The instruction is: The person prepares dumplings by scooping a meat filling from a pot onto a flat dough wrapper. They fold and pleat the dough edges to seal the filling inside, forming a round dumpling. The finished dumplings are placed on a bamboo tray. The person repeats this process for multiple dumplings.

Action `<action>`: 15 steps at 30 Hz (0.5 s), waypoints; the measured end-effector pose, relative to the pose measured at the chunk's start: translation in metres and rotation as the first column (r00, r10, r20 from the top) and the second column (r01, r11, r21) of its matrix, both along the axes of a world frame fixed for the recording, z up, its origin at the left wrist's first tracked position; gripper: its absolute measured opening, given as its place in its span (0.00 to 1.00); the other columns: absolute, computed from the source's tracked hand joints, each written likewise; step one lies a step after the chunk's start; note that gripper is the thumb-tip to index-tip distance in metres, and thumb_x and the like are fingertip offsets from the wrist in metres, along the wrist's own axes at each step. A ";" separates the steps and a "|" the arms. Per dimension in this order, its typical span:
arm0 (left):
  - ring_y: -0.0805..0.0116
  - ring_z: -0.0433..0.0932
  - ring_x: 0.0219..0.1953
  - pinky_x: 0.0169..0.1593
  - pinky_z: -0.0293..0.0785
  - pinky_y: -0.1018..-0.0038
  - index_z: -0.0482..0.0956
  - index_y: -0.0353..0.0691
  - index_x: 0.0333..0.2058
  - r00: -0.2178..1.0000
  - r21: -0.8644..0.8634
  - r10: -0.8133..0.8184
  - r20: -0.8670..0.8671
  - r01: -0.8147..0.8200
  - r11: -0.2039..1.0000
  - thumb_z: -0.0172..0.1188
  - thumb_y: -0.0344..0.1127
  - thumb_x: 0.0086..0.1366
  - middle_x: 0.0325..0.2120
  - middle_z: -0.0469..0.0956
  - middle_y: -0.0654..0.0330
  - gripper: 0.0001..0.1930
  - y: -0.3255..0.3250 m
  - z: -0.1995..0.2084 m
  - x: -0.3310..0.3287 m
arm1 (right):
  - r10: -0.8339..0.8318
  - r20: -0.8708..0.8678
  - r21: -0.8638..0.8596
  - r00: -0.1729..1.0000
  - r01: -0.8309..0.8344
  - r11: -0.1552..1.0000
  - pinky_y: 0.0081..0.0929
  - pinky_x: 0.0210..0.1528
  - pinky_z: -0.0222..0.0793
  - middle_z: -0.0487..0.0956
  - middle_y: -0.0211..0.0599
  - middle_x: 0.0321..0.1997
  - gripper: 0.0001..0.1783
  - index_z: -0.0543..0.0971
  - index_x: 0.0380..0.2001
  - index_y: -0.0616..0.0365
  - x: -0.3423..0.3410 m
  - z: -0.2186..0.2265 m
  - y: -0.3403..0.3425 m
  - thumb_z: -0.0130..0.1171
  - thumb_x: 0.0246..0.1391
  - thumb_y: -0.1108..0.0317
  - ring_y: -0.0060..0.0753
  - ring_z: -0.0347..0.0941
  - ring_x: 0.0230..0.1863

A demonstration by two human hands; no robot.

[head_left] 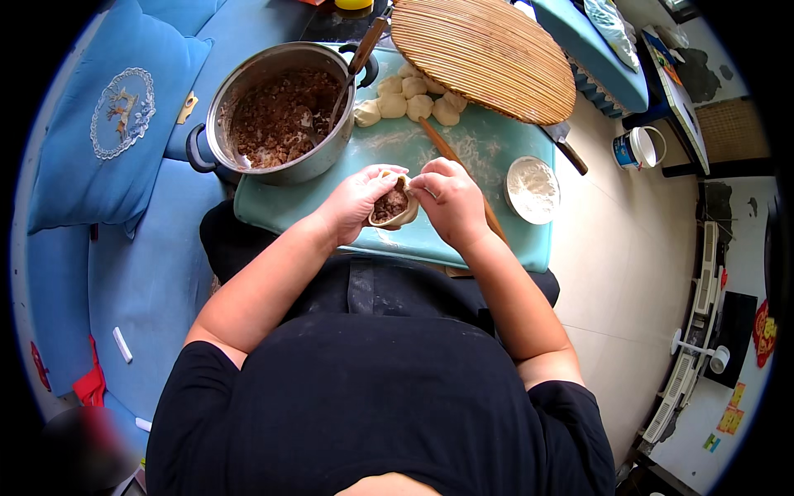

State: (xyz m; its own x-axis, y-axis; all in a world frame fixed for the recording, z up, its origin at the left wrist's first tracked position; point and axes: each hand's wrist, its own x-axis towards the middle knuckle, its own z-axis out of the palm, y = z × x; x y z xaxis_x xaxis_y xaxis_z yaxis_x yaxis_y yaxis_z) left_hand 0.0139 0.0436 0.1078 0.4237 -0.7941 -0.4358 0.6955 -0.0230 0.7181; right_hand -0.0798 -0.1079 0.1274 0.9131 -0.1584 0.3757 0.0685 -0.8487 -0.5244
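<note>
One round, pale dough wrapper (pixel 408 217), filled but not closed, between my two hands.

My left hand (pixel 354 198) cups it over the pale green, rounded-corner table (pixel 265 203), near the front edge; my right hand (pixel 449 197) has its fingers drawn narrow at the rim. The brown minced filling (pixel 389 204) is in and showing, so I judge the closing unfinished; much more sits in the big two-handled steel pot (pixel 313 164) (a wooden-handled utensil (pixel 369 45) leans in it), and the off-white dough lumps (pixel 393 106) look unrolled. The pot hems in my left; a long wooden rolling pin (pixel 445 148) slants beneath my right wrist, short of the round white flour bowl (pixel 538 218), leaving most room towards my lap.
</note>
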 end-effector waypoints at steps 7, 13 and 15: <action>0.72 0.75 0.37 0.35 0.76 0.73 0.69 0.38 0.46 0.993 0.010 -0.086 0.082 0.086 0.996 0.49 0.44 0.66 0.36 0.75 0.59 0.17 0.001 -0.004 0.005 | 0.069 -0.230 0.339 0.971 0.014 0.941 0.29 0.35 0.70 0.76 0.32 0.29 0.07 0.80 0.27 0.55 0.000 0.007 -0.003 0.62 0.39 0.72 0.38 0.73 0.32; 0.72 0.75 0.38 0.38 0.74 0.74 0.70 0.38 0.46 0.977 0.042 -0.176 0.124 0.172 0.984 0.49 0.44 0.66 0.37 0.75 0.59 0.17 0.000 -0.001 0.009 | 0.118 -0.106 0.163 0.987 -0.099 0.982 0.27 0.34 0.70 0.76 0.33 0.28 0.06 0.80 0.27 0.57 -0.001 -0.003 -0.006 0.62 0.42 0.72 0.35 0.73 0.32; 0.71 0.75 0.38 0.36 0.76 0.71 0.68 0.38 0.48 0.985 0.042 -0.150 0.085 0.147 0.988 0.49 0.44 0.66 0.39 0.74 0.59 0.18 0.000 0.001 0.008 | 0.092 -0.054 0.052 0.994 -0.090 0.995 0.30 0.36 0.70 0.76 0.33 0.30 0.05 0.80 0.26 0.56 -0.003 -0.004 -0.004 0.61 0.41 0.71 0.37 0.73 0.34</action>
State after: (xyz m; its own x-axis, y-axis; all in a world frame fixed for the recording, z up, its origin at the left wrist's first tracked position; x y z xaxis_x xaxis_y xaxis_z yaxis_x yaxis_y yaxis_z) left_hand 0.0221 0.0437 0.1090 0.3402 -0.8355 -0.4316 0.6172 -0.1479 0.7728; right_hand -0.0823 -0.1123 0.1238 0.9439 -0.0910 0.3174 0.1136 -0.8131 -0.5709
